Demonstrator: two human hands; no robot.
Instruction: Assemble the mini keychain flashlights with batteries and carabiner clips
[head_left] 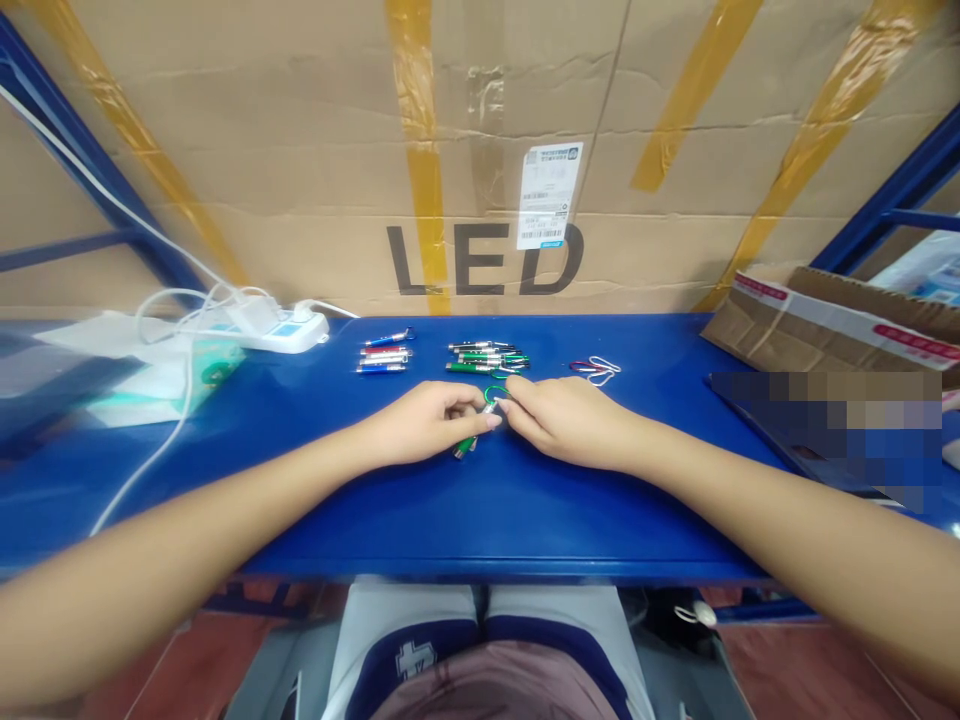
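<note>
My left hand (424, 425) is closed on a slim green keychain flashlight (465, 447), its green end pointing down and towards me. At the flashlight's silver end, a green carabiner (493, 393) is pinched in my right hand (566, 418). My fingertips nearly meet there and partly hide the join. Just behind my hands lies a row of green and black keychain flashlights (480, 358). Several blue, red and silver ones (384, 353) form another row to the left. Loose carabiners (600, 370), silver and red, rest beyond my right hand.
The blue table (480, 520) backs onto a large cardboard box (315, 150). On the left are a white power strip (292, 330), its cables and a plastic bag (142, 360). An open carton (825, 320) and a pixelated dark item (840, 430) stand on the right.
</note>
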